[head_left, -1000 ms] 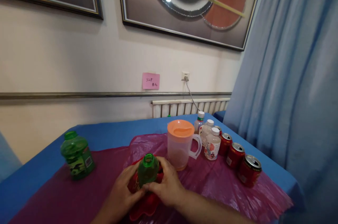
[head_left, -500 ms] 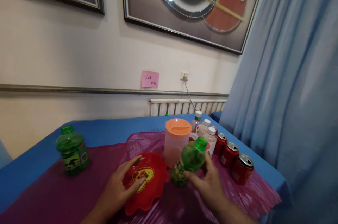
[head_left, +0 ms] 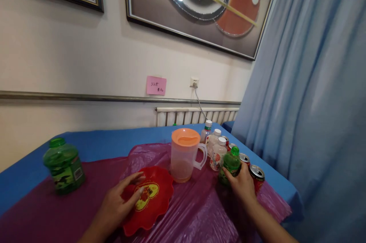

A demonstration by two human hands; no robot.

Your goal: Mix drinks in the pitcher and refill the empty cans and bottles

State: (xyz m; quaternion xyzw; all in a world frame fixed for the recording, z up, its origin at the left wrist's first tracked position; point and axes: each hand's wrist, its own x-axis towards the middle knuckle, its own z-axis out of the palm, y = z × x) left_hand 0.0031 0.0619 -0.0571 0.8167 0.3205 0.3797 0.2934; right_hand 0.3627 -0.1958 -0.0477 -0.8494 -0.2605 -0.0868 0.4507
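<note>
My right hand (head_left: 242, 185) is wrapped round a small green plastic bottle (head_left: 230, 162), upright and uncapped, close beside the white-capped bottles and red cans. Over the left side of a red scalloped plate (head_left: 160, 197) is my left hand (head_left: 120, 199), its fingers apart and holding nothing; whether it touches the rim I cannot tell. The plate has a yellow printed design in its middle. Just behind the plate stands a clear pitcher (head_left: 182, 163) with an orange lid, its handle turned right. A second, larger green bottle (head_left: 65, 168) stands uncapped at the left.
White-capped bottles (head_left: 219, 155) and several red cans (head_left: 257, 178) line the right side of the table. Purple plastic sheeting (head_left: 197, 212) covers part of the blue tablecloth (head_left: 105, 140). A blue curtain (head_left: 309, 82) hangs at the right, and a radiator (head_left: 197, 115) is behind.
My right hand has carried the small green bottle from in front of the pitcher rightward to the bottles and cans. The pitcher's handle is now uncovered. My left hand stays by the plate.
</note>
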